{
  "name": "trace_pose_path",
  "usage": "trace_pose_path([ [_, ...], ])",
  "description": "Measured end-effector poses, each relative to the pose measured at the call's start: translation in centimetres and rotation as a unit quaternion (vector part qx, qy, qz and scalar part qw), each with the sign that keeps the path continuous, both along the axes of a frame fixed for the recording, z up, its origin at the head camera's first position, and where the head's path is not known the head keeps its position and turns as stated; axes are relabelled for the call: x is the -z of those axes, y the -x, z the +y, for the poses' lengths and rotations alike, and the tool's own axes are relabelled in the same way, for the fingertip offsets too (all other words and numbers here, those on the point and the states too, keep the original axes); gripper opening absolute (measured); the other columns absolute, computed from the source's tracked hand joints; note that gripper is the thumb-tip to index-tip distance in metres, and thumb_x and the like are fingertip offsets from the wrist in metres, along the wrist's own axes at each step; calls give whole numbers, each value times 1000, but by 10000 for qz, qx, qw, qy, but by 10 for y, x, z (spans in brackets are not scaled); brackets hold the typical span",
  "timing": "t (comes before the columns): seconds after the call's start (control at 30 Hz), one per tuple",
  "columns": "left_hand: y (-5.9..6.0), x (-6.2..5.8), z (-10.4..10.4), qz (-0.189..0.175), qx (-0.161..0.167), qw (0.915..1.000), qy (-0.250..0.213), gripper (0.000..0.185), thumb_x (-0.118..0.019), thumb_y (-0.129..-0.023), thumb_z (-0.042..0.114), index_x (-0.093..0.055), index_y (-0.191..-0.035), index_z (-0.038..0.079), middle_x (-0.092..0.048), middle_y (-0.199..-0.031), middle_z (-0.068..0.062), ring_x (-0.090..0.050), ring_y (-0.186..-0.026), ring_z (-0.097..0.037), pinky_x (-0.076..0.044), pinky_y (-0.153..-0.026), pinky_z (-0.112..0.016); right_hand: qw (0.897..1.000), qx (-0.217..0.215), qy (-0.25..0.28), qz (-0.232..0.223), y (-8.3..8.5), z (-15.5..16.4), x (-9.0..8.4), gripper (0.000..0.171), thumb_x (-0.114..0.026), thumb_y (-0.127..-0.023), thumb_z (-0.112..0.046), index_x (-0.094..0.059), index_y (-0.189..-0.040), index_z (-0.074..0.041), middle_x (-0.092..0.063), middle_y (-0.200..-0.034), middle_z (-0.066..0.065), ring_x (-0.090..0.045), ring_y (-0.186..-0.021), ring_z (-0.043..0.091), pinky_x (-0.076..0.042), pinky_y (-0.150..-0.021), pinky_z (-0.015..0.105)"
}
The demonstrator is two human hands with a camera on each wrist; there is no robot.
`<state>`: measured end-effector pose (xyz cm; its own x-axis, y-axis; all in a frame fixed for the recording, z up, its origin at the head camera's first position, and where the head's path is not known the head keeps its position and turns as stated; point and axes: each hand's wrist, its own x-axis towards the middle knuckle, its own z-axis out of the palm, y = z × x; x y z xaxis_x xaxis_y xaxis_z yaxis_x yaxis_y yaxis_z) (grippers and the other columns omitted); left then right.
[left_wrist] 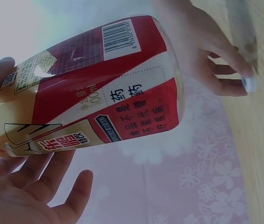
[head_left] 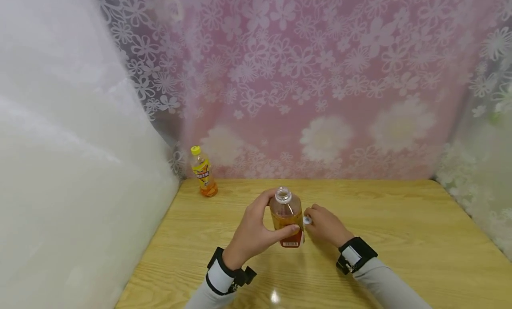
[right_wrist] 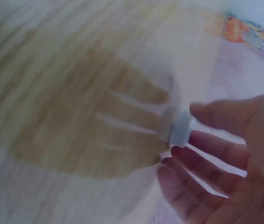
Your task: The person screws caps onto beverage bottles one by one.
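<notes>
My left hand (head_left: 253,226) grips an uncapped plastic bottle (head_left: 286,213) of reddish-amber drink, thumb on one side and fingers on the other. Its open mouth points up toward the head camera. The red and tan label (left_wrist: 82,88) with a barcode fills much of the left wrist view. Between thumb and fingers, my right hand (head_left: 328,225) pinches a white bottle cap (right_wrist: 181,128) low at the tabletop, just right of the bottle. Whether the cap touches the wood, I cannot tell.
A second bottle (head_left: 203,173) with a yellow cap and yellow label stands at the table's back left corner. The glossy wooden table (head_left: 400,255) meets a pink floral curtain (head_left: 304,100) behind. A white sheet (head_left: 80,144) hangs along the left side.
</notes>
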<state>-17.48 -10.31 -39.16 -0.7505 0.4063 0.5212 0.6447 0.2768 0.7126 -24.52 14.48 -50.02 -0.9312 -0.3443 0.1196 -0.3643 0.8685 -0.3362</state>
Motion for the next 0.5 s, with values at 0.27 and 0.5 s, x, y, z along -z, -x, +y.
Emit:
trace_pose_path([
  [0.27,-4,-6,3,88,-76,9999,-11,68,-82,-86,42,-46,-143,37,-59,-129,19,-59,-116,-4,-51,-101,-40,9991,42,394,-155,0,-1,2,5,-75,-84,-5,-70,-84,-5,-52,-74,2,-47,-68,16,-42,-61,32],
  [0.5,-2,-3,10,115,52,9999,-116,69,-81,-86,44,-46,-144,38,-60,-129,19,-59,-118,-5,-50,-103,-41,9971,131,728,-175,-5,8,-1,9,-79,-81,-8,-71,-82,-7,-52,-74,2,-47,-68,14,-42,-60,29],
])
